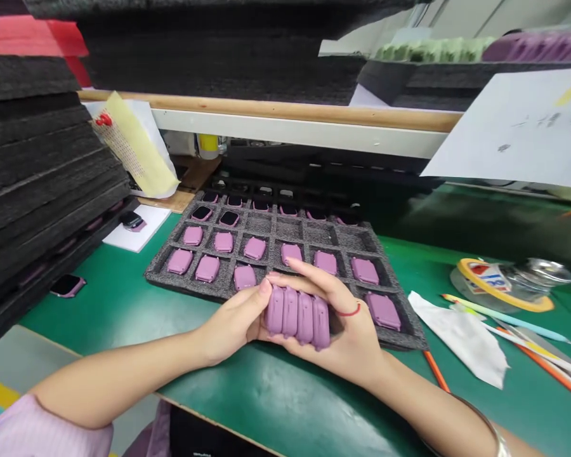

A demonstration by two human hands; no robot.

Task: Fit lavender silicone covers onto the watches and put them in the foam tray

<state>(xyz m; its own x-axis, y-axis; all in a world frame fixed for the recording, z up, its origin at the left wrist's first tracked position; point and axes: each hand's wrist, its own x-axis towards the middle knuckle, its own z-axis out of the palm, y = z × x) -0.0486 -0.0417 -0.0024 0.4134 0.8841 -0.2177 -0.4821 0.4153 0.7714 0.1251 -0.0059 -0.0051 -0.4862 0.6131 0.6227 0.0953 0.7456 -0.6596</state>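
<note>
A row of several purple watch bodies stands on edge, side by side, in my cupped right hand. That hand's fingers curl over the top of the row. My left hand presses against the row's left end with its thumb. Both hands hover over the near edge of a grey foam tray, whose square pockets hold more purple watch bodies, some face down and some with their dark screens up.
Tall stacks of black foam trays stand at the left, with loose watch bodies beside them. On the green mat at the right lie a crumpled white cloth, pencils and a tape roll. A shelf hangs overhead.
</note>
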